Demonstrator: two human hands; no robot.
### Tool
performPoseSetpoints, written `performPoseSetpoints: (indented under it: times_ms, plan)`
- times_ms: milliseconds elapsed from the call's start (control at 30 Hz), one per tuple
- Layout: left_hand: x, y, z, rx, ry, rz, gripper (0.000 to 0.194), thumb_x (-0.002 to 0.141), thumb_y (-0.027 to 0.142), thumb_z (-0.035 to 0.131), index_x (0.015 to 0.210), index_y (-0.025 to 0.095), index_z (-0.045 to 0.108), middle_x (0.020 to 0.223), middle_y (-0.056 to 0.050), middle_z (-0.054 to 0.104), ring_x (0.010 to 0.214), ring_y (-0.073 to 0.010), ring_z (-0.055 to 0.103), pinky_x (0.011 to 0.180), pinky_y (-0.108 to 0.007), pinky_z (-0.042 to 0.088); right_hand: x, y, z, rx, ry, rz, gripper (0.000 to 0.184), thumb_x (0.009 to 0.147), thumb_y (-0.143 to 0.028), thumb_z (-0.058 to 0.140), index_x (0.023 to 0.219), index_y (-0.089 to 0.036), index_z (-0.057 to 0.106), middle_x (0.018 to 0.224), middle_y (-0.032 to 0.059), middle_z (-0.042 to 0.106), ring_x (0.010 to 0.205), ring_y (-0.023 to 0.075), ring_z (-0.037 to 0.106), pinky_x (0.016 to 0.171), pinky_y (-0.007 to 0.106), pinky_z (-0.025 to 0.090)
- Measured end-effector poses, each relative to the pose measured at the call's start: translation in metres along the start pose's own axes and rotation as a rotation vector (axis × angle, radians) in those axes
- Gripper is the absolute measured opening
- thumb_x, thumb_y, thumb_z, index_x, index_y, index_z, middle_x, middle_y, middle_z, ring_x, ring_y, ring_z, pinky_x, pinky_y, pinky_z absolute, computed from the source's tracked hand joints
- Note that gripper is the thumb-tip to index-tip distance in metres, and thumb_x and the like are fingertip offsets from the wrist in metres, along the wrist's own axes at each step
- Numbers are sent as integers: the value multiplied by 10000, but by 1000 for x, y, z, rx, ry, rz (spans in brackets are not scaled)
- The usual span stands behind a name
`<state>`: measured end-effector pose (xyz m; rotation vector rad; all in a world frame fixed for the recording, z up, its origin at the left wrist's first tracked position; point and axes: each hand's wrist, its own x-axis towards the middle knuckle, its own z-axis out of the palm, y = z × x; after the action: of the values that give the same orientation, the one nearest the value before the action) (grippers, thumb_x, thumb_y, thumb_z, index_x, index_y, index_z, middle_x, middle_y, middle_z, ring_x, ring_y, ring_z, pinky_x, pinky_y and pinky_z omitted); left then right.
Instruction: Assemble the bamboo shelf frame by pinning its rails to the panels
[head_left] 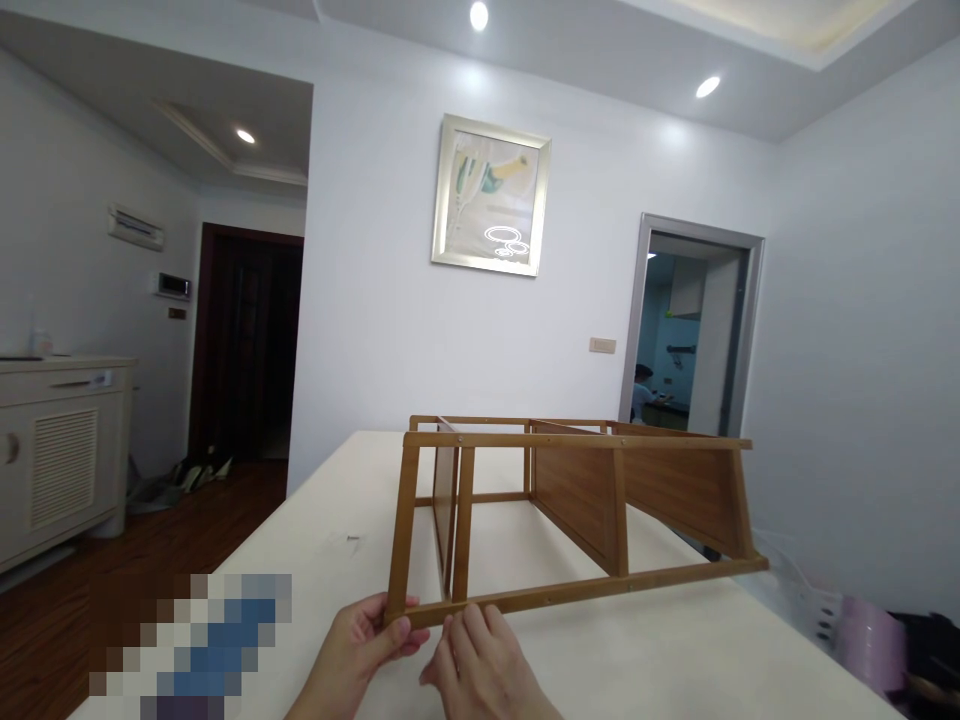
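A brown wooden shelf rack [577, 495] lies on its side on the table, its shelf boards standing upright between the rails. My left hand [367, 640] is closed round the rack's near left corner, thumb on the bottom rail. Just right of it, my right hand [480, 660] is closed at the same rail, below the crosspiece, with its fingers curled. Whatever its fingertips hold, if anything, is hidden behind the knuckles. On the table, left of the rack, lies a small metal piece [352, 539], possibly a screw.
The pale table [300, 545] runs toward the wall. A pixelated patch covers its left front edge. Beyond the right edge are a pink object [870, 640] and dark items. A white cabinet [60, 450] stands left. Through the doorway at the back right, a person [641, 395] is partly visible.
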<state>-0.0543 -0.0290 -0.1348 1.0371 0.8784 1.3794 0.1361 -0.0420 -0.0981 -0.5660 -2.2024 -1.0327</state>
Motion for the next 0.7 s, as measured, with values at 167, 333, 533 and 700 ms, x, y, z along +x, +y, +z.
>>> performPoseSetpoints:
  times_ms: [167, 333, 533, 700]
  plan:
    - [-1, 1, 1, -52, -77, 25, 403, 614, 373, 836, 910, 122, 729, 884, -106, 761, 827, -256, 708, 816, -385, 548, 7, -7, 13, -10, 83, 144, 268, 906, -306, 531, 660, -213, 482, 599, 39, 526, 578, 193, 455, 530, 330, 307]
    - [-4, 8, 4, -166, -52, -51, 347, 697, 410, 769, 873, 113, 736, 862, -119, 764, 792, -254, 717, 820, -395, 540, 10, -13, 21, -6, 119, 339, 269, 937, -303, 449, 684, -215, 481, 592, 40, 518, 590, 213, 490, 558, 338, 351]
    - [-7, 13, 5, -250, -76, -91, 320, 737, 429, 727, 833, 124, 736, 976, -140, 761, 844, -278, 723, 857, -416, 525, 16, -21, 26, -11, 71, 626, 357, 972, -349, 383, 652, -230, 486, 550, 42, 555, 533, 210, 555, 521, 322, 352]
    - [-7, 14, 5, -232, -46, -117, 364, 704, 453, 748, 851, 121, 734, 970, -152, 762, 848, -292, 726, 842, -418, 528, 19, -23, 25, 65, 4, 799, 388, 966, -361, 411, 607, -239, 494, 492, 37, 574, 462, 209, 584, 469, 308, 322]
